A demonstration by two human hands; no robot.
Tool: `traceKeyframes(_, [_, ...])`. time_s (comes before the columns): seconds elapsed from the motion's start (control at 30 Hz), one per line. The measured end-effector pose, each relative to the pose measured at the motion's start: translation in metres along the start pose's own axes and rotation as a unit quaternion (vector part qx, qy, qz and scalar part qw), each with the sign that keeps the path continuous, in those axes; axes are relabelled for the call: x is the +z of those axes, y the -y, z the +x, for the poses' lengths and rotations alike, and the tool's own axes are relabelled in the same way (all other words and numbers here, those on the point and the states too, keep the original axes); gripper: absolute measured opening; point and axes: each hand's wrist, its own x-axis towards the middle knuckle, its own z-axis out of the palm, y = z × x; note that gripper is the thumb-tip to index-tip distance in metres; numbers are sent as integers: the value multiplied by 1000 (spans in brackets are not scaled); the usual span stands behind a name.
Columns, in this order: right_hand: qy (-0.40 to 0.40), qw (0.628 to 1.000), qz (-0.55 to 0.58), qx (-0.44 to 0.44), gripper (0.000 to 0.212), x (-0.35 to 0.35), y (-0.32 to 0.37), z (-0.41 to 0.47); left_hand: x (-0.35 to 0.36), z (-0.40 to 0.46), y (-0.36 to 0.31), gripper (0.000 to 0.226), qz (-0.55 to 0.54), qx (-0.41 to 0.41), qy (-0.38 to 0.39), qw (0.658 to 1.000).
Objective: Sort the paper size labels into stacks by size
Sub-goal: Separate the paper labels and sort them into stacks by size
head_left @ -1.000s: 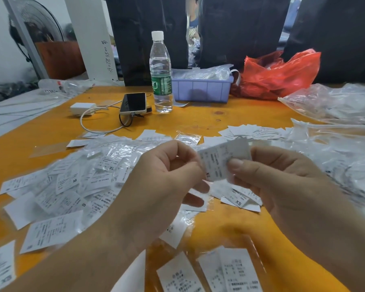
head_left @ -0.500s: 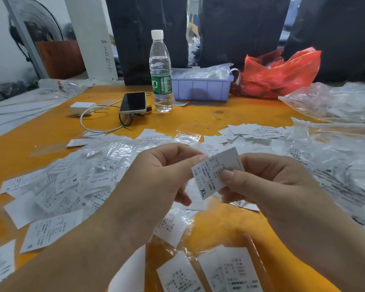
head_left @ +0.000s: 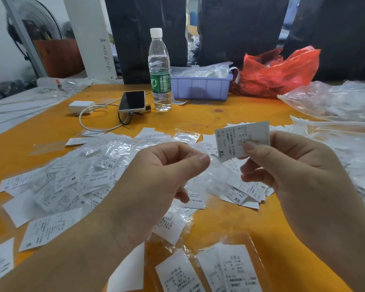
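White paper: our right hand (head_left: 299,175) pinches the XL label (head_left: 240,140) between thumb and fingers. Just beside it, our left hand (head_left: 156,182) pinches a clear plastic sleeve (head_left: 215,175). Loose labels (head_left: 72,182) lie beneath both hands.

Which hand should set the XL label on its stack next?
Right. The right hand already pinches the XL label in its fingers, while the left hand holds only the clear plastic sleeve.
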Motion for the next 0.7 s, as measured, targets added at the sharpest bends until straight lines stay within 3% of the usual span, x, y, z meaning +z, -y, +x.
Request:
traceKeyframes(0.3, [79, 994, 57, 48, 19, 4, 3, -1, 1, -2, -1, 17, 13, 2, 21, 1000])
traceKeyframes(0.7, [71, 993, 85, 50, 23, 0, 5, 1, 1, 0, -1, 12, 9, 7, 7, 1000])
